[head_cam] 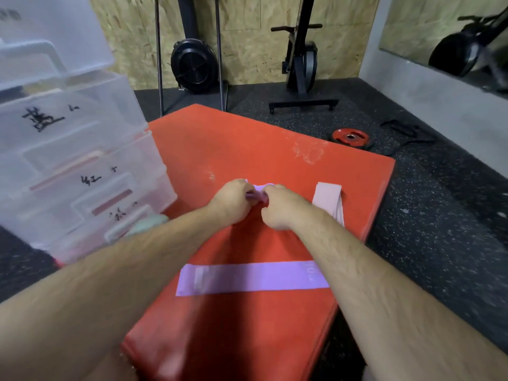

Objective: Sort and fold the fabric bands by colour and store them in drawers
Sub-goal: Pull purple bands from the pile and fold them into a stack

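At nine to ten o'clock from the hands stands a stack of clear plastic drawers (82, 166), its fronts marked with handwritten labels too blurred to read. It sits right against the left edge of the red mat (247, 149), probably so that a finished band needs only a short reach to put away. Through the cloudy fronts, pale pink strips show in the middle drawers and a darker rose strip in a lower one, so some bands look stored already. The bottom drawer seems pulled out a little, with a mint-green bundle (148, 224) showing at its lip. Whether that bundle lies fully inside, I cannot tell.

At the middle of the mat the left hand (229, 202) and the right hand (280, 207) meet. Both have their fingers curled and are pinching the bunched purple band (257, 195) between them. The band is held low over the mat, at twelve o'clock from the person. The hands work close together, which suits doubling a short loop over on itself, so the step in hand is likely the folding.

At six o'clock from the hands a long purple band (253, 277) lies flat and unfolded across the mat, passing under the right forearm. It matches the held one in colour and is probably next in turn.

At three o'clock, just beside the right hand, a pink band (328, 199) lies near the mat's right edge. It is kept apart from the purple ones, as sorting by colour asks.
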